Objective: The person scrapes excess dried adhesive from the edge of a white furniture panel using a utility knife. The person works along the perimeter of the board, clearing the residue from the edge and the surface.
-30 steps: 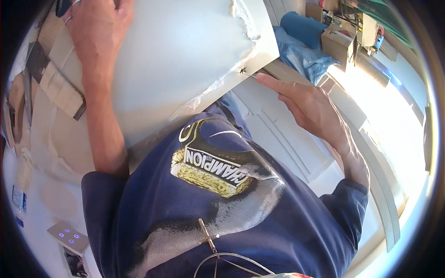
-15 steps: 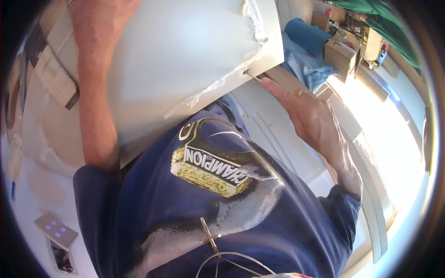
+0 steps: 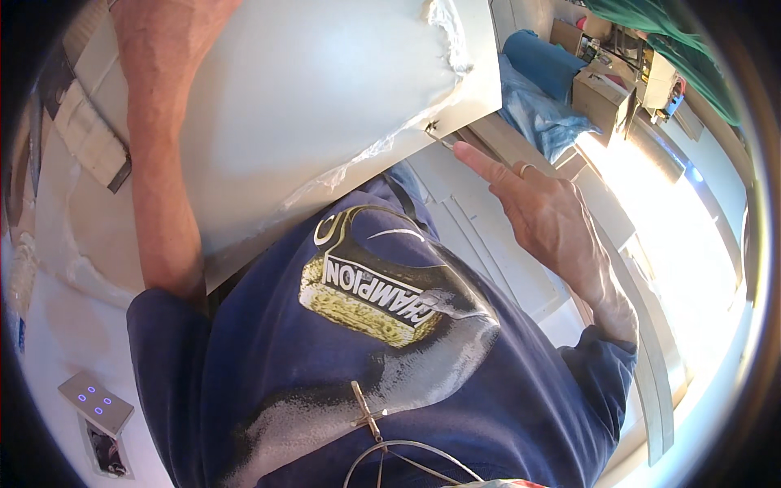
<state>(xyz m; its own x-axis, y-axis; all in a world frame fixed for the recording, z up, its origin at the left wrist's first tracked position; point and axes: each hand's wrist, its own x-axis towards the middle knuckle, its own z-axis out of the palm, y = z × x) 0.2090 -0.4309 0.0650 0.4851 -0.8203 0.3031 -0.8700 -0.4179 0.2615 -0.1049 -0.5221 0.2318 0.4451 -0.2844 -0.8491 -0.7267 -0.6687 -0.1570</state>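
A large white panel [image 3: 301,89] spans the upper middle, with torn, crumpled clear film [image 3: 378,150] along its near edge. On that edge is a small dark ragged spot [image 3: 431,126]. My right hand [image 3: 537,203] is closed around a thin metal tool [image 3: 442,141], its index finger stretched along it. The tool's tip reaches the dark spot; its handle is hidden in my palm, so its exact kind does not show. At the upper left, my left hand [image 3: 175,32] is over the panel. Its fingers lie beyond the picture's top edge.
Blue plastic sheeting [image 3: 541,114], a blue roll [image 3: 543,63] and an open cardboard box [image 3: 602,96] are at the upper right. Long grey strips [image 3: 655,390] run down the right side. A wall switch plate with blue lights [image 3: 96,404] is at lower left.
My right hand has shifted slightly left and down with the tool, whose shaft shows more clearly. My left hand and forearm have moved slightly left.
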